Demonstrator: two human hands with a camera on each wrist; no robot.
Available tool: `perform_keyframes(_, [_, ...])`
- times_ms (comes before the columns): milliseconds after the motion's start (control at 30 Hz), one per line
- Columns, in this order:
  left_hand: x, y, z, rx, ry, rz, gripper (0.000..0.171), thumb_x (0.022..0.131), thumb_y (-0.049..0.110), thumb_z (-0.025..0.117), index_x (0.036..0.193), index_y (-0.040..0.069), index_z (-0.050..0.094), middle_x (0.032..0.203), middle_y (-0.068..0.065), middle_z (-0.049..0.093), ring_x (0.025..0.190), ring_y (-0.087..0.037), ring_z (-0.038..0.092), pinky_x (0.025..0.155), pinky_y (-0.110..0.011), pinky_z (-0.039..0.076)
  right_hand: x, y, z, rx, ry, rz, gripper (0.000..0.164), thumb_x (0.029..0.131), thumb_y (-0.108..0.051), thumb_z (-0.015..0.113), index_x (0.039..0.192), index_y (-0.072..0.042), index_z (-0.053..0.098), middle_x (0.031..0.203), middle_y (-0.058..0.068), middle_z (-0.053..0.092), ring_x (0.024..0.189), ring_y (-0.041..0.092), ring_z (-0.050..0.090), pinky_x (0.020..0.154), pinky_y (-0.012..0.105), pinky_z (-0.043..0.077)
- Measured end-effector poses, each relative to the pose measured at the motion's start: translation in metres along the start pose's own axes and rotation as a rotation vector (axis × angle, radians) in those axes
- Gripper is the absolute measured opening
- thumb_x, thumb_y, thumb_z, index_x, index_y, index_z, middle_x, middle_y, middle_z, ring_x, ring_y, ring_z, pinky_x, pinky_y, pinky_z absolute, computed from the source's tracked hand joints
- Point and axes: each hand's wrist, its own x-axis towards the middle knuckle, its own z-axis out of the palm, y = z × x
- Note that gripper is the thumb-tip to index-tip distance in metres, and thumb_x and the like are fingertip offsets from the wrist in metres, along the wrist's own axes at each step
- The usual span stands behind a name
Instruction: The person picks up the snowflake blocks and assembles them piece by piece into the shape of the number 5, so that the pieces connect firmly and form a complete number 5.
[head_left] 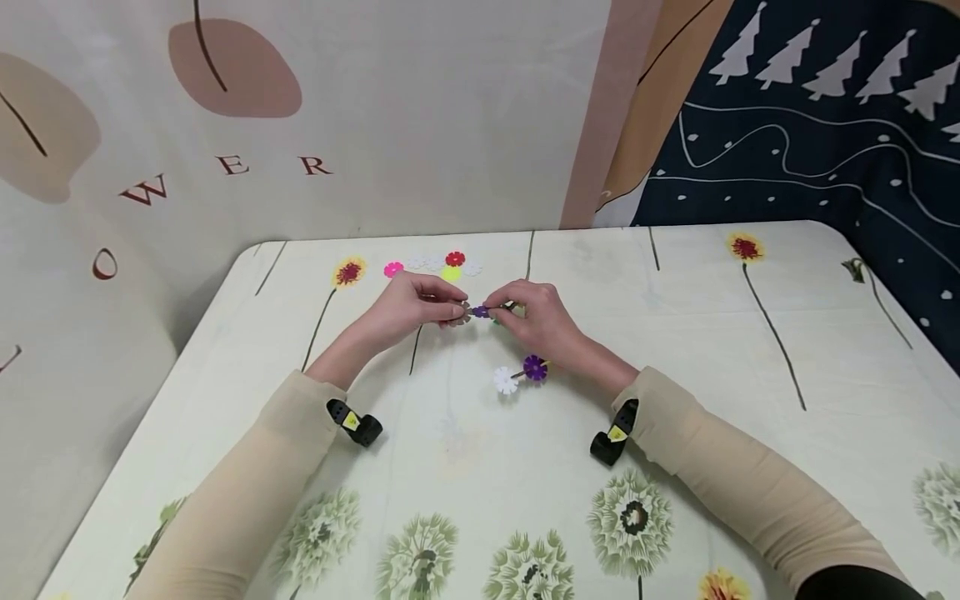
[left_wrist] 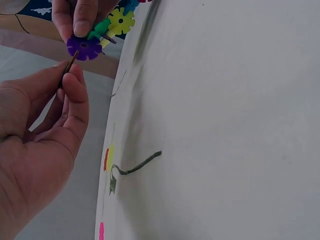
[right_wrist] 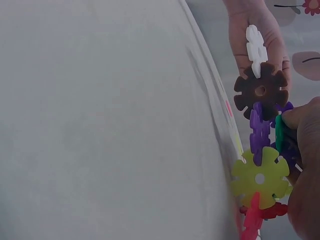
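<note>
In the head view my left hand (head_left: 408, 307) and right hand (head_left: 542, 321) meet above the far middle of the table. Thumb and fingers of the left pinch a thin brown disc (left_wrist: 72, 60), seen edge-on in the left wrist view. Its edge meets a notched purple disc (left_wrist: 84, 49) at the right fingertips. My right hand grips a joined chain of notched discs: a green disc (left_wrist: 100, 28) and a yellow disc (left_wrist: 121, 21) show beside its thumb. Along the chain hang a brown disc (right_wrist: 260, 91), a white disc (right_wrist: 256, 50) and a pink disc (right_wrist: 253, 217).
Loose notched discs lie near the table's far edge, among them a pink one (head_left: 393, 269), a red one (head_left: 455, 258), a yellow one (head_left: 451, 272) and several white ones. The tablecloth (head_left: 465, 450) has printed flowers. A patterned curtain (head_left: 450, 108) stands behind.
</note>
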Motion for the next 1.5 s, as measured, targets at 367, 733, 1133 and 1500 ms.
perform_keyframes(367, [0.001,0.0,0.0,0.01,0.014,0.002,0.025,0.093,0.005,0.076,0.116,-0.004,0.073,0.099,-0.014,0.075,0.081,-0.021,0.072,0.081,-0.039,0.06,0.0,0.001,0.002,-0.009,0.009,-0.003,0.009,0.087,0.007,0.076,0.094,0.001,0.077,0.094,0.011,0.076,0.089,0.024,0.072,0.078,0.036,0.057])
perform_keyframes(733, [0.005,0.0,0.008,-0.154,0.048,-0.03,0.026,0.091,-0.005,0.074,0.115,-0.012,0.069,0.1,-0.018,0.074,0.077,-0.02,0.074,0.087,-0.047,0.059,0.0,-0.001,0.002,-0.026,0.012,0.013,0.007,0.088,0.004,0.078,0.095,0.001,0.077,0.094,0.01,0.076,0.089,0.023,0.071,0.079,0.038,0.055])
perform_keyframes(1133, [0.004,0.0,0.008,-0.243,0.047,-0.069,0.028,0.093,-0.006,0.071,0.119,-0.015,0.066,0.099,-0.017,0.073,0.078,-0.02,0.073,0.086,-0.04,0.059,0.003,-0.006,0.003,0.047,-0.001,0.172,0.007,0.089,0.0,0.079,0.096,-0.001,0.078,0.094,0.007,0.078,0.089,0.02,0.071,0.081,0.035,0.054])
perform_keyframes(1500, [0.002,-0.004,0.005,-0.261,0.038,-0.05,0.027,0.094,-0.007,0.07,0.119,-0.016,0.065,0.101,-0.017,0.072,0.079,-0.019,0.073,0.088,-0.042,0.058,0.006,-0.011,0.004,0.071,-0.031,0.311,0.01,0.09,-0.006,0.08,0.1,-0.004,0.08,0.098,0.004,0.078,0.092,0.019,0.069,0.082,0.034,0.052])
